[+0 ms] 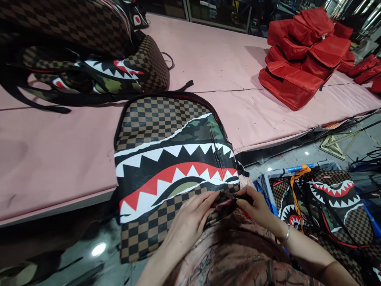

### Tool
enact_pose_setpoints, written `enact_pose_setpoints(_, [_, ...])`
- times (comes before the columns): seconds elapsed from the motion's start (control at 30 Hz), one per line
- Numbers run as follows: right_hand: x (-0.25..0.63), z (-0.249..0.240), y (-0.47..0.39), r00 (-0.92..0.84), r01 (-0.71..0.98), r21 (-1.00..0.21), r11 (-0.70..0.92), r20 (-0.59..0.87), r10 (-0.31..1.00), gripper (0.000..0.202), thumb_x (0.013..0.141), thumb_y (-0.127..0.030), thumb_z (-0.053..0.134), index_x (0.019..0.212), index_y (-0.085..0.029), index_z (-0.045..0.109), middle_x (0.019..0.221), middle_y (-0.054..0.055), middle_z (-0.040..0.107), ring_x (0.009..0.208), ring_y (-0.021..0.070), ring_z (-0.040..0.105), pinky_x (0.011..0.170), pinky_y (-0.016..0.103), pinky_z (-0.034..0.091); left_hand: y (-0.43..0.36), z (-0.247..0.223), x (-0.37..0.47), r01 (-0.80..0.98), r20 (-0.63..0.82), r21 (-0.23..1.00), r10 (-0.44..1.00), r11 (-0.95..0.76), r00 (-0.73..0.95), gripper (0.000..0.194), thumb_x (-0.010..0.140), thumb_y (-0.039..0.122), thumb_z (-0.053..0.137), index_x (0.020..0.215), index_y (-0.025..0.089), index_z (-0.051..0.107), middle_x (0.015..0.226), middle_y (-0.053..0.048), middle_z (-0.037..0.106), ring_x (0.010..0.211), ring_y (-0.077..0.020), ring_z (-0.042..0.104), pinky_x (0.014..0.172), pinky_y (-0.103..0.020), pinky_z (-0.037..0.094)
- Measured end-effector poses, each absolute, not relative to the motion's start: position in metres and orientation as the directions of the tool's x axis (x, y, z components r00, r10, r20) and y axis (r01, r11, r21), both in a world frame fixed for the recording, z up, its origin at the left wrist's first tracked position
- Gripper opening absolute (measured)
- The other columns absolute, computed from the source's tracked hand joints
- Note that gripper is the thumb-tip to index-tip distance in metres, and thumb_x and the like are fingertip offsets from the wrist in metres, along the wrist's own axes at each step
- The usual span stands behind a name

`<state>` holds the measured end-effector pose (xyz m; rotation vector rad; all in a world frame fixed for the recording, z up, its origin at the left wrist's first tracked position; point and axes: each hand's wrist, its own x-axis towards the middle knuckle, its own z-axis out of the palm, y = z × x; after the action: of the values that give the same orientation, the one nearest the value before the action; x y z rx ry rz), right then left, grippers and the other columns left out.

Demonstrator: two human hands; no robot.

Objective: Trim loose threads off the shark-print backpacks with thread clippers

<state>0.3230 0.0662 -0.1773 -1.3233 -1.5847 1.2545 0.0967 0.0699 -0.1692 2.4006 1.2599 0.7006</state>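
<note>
A backpack point(166, 131) with brown and black checks and a printed shark mouth leans on the table's front edge, its lower part hanging over toward my body. My left hand point(193, 214) lies across its lower right front, fingers closed over the side edge. At that same edge, my right hand point(253, 204) pinches a small dark part between thumb and forefinger; I cannot tell whether it is a zip pull or fabric. A dark strip with red shows between both hands. Several black strands lie over the print on the right.
More checked backpacks point(154, 65) are piled at the table's back left. Red bags point(291, 79) are stacked at the right on the pink tabletop point(208, 51). Beside me on the floor, a blue-edged bin point(268, 190) holds several shark-print backpacks point(336, 202) and an orange strap.
</note>
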Motion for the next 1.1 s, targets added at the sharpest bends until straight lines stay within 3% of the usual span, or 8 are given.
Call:
enact_pose_setpoints(0.07, [0.324,-0.180,0.057,-0.196,0.036,-0.953,-0.300,-0.301,0.933,0.024,0.082,-0.038,0.058,0.087,-0.015,0.054,0.076,0.001,0.051,0.063,0.0087,0.044,0.056,0.020,0.034,0.077,-0.165,0.098,0.638,0.186,0.557,0.829,-0.531,0.528,0.025,0.091,0.024,0.038,0.108,0.021,0.057,0.099,-0.003,0.060,0.086,-0.0146,0.056,0.072,-0.025,0.045])
enact_pose_setpoints(0.17, [0.322,-0.180,0.040,-0.313,-0.253,-0.738,-0.626,-0.549,0.775,0.035,0.078,-0.046,0.062,0.088,-0.014,0.055,0.075,0.001,0.049,0.055,0.0059,0.039,0.047,0.018,0.027,0.079,-0.163,0.097,0.603,0.183,0.609,0.830,-0.516,0.526,0.022,0.091,0.023,0.038,0.087,0.019,0.059,0.082,-0.001,0.058,0.074,-0.0111,0.055,0.064,-0.022,0.043])
enact_pose_setpoints(0.23, [0.318,-0.175,0.031,-0.397,-0.332,-0.598,-0.730,-0.614,0.683,0.036,0.074,-0.045,0.067,0.084,-0.012,0.057,0.074,0.002,0.048,0.053,0.0056,0.039,0.046,0.019,0.025,0.077,-0.166,0.096,0.584,0.247,0.611,0.829,-0.535,0.501,0.018,0.090,0.021,0.041,0.087,0.018,0.058,0.083,-0.001,0.058,0.075,-0.0102,0.055,0.066,-0.021,0.043])
enact_pose_setpoints(0.47, [0.301,-0.156,0.028,-0.808,-0.381,-0.052,-0.923,-0.467,0.360,0.024,0.080,-0.031,0.062,0.087,-0.010,0.052,0.072,0.000,0.041,0.051,0.0047,0.031,0.048,0.018,0.025,0.067,-0.173,0.096,0.582,0.434,0.540,0.794,-0.607,0.425,0.013,0.086,0.012,0.047,0.093,0.015,0.058,0.089,-0.003,0.059,0.084,-0.0108,0.055,0.075,-0.021,0.044])
enact_pose_setpoints(0.7, [0.284,-0.167,0.027,-0.852,-0.481,0.273,-0.833,-0.370,0.371,0.027,0.079,-0.024,0.065,0.091,-0.009,0.046,0.067,-0.004,0.038,0.049,0.0050,0.026,0.048,0.016,0.027,0.064,-0.170,0.096,0.566,0.513,0.483,0.740,-0.668,0.436,0.016,0.082,0.006,0.050,0.095,0.014,0.056,0.090,-0.005,0.059,0.085,-0.0126,0.054,0.077,-0.025,0.044])
enact_pose_setpoints(0.8, [0.274,-0.164,0.027,-0.833,-0.532,0.300,-0.792,-0.355,0.425,0.029,0.077,-0.022,0.068,0.088,-0.008,0.045,0.065,-0.005,0.037,0.049,0.0053,0.024,0.049,0.016,0.028,0.064,-0.173,0.096,0.566,0.521,0.447,0.716,-0.693,0.465,0.017,0.082,0.005,0.051,0.096,0.014,0.055,0.091,-0.007,0.058,0.085,-0.0142,0.053,0.077,-0.028,0.045])
enact_pose_setpoints(0.97, [0.265,-0.161,0.026,-0.799,-0.556,0.229,-0.799,-0.414,0.436,0.033,0.070,-0.022,0.074,0.078,-0.012,0.043,0.060,-0.006,0.030,0.048,0.0057,0.021,0.049,0.017,0.027,0.061,-0.174,0.095,0.560,0.527,0.457,0.718,-0.691,0.455,0.019,0.080,0.004,0.051,0.096,0.013,0.055,0.091,-0.008,0.058,0.085,-0.0149,0.054,0.079,-0.029,0.044])
enact_pose_setpoints(1.1, [0.275,-0.164,0.025,-0.762,-0.556,-0.032,-0.831,-0.379,0.525,0.030,0.073,-0.027,0.071,0.086,-0.013,0.048,0.064,-0.005,0.034,0.047,0.0047,0.023,0.046,0.017,0.022,0.055,-0.160,0.095,0.507,0.514,0.610,0.791,-0.609,0.331,0.018,0.080,0.004,0.052,0.092,0.016,0.056,0.088,-0.004,0.058,0.083,-0.0112,0.055,0.077,-0.023,0.044])
